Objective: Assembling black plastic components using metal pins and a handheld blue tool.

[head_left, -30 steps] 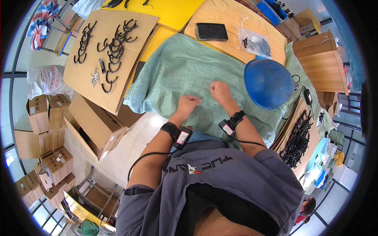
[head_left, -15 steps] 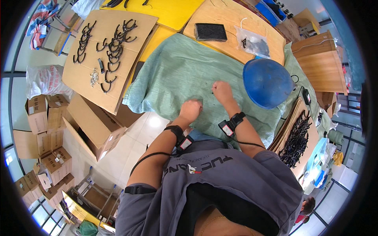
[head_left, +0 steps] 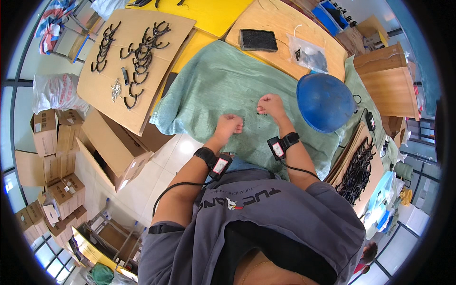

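Note:
Over the green woven cloth (head_left: 209, 85) my left hand (head_left: 230, 125) is closed, fingers curled in; whatever it may hold is hidden. My right hand (head_left: 270, 104), a little farther off and to the right, is also closed with thumb and fingers together. Small black bits (head_left: 261, 114) show just beside its fingertips, too small to name. A gap of cloth separates the two hands. The blue plastic bowl (head_left: 324, 102) stands on the cloth to the right of my right hand.
At the far left, a cardboard sheet (head_left: 166, 57) bears rows of black curved parts (head_left: 142, 59) and small silver pieces (head_left: 116, 89). A black tray (head_left: 258, 40) and a clear bag (head_left: 311, 54) lie at the back. Black parts (head_left: 356, 173) are heaped at right; an open carton (head_left: 111, 147) stands left.
Both hands have turned slightly, and the fingers have loosened from tight fists. The small black bits by my right hand show more clearly. The whole view has shifted a little.

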Action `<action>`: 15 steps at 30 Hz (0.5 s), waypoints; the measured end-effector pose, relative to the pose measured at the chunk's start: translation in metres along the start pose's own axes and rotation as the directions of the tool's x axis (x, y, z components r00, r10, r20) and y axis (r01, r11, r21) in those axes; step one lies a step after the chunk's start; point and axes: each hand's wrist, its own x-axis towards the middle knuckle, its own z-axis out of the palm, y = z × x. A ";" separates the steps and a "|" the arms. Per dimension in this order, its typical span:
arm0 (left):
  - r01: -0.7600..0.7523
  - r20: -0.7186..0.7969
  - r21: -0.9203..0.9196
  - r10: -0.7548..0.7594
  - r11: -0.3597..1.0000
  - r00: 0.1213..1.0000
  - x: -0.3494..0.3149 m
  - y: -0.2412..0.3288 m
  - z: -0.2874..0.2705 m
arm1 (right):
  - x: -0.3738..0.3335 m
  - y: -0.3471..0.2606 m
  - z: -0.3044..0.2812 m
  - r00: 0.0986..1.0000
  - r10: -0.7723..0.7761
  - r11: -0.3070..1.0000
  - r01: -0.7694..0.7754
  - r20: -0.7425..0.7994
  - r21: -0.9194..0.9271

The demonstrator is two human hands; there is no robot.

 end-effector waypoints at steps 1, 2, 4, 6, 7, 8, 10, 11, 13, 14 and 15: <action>0.018 -0.009 -0.065 -0.018 0.998 1.000 0.001 0.000 -0.003 | 0.000 -0.002 0.003 0.999 -0.033 0.997 0.031 -0.032 -0.064; 0.017 -0.009 -0.068 -0.018 0.998 1.000 0.001 -0.002 -0.004 | -0.001 -0.004 0.005 0.996 -0.067 0.990 0.059 -0.065 -0.129; 0.006 -0.033 -0.144 -0.011 0.990 0.999 0.002 -0.004 -0.007 | 0.002 -0.003 0.012 0.987 -0.158 0.954 0.143 -0.037 -0.265; 0.014 -0.029 -0.163 -0.019 0.987 0.999 0.003 -0.007 -0.008 | 0.007 0.001 0.018 0.970 -0.241 0.893 0.224 0.004 -0.391; 0.021 -0.024 -0.179 -0.026 0.984 0.999 0.003 -0.008 -0.008 | 0.012 0.004 0.020 0.937 -0.350 0.774 0.286 -0.005 -0.565; 0.022 -0.025 -0.179 -0.027 0.984 0.999 0.002 -0.006 -0.008 | 0.014 0.005 0.022 0.891 -0.453 0.619 0.322 0.009 -0.716; 0.067 0.018 -0.266 -0.065 0.962 0.998 -0.001 -0.002 -0.007 | 0.014 0.005 0.022 0.858 -0.513 0.556 0.354 0.024 -0.752; 0.066 0.017 -0.268 -0.064 0.961 0.998 0.000 -0.002 -0.008 | 0.012 0.001 0.023 0.820 -0.570 0.486 0.383 0.047 -0.785; 0.071 0.048 -0.374 -0.057 0.925 0.997 0.002 -0.002 -0.011 | 0.007 -0.012 0.019 0.941 -0.338 0.726 0.275 0.021 -0.631; 0.070 0.049 -0.375 -0.055 0.924 0.997 0.002 0.001 -0.010 | 0.005 -0.018 0.017 0.995 -0.082 0.891 0.096 0.051 -0.444; 0.038 0.028 -0.409 -0.030 0.912 0.999 0.003 0.006 -0.009 | 0.004 -0.018 0.015 0.995 -0.084 0.890 0.098 0.051 -0.445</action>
